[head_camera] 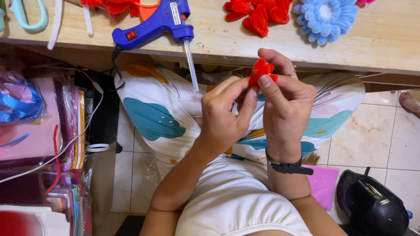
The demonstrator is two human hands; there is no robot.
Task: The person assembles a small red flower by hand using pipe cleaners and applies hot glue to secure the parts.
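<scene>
Your left hand and right hand both pinch the red felt petal piece at frame centre, right fingers on top, below the tabletop edge.

Both hands meet above the lap, left hand and right hand pinching fingertips together (forearms bent inward).

I had only the one head-worn camera, which looked steeply down from close above my lap, facing forward so the wooden table edge ran across the top and the tiled floor showed at right.
</scene>
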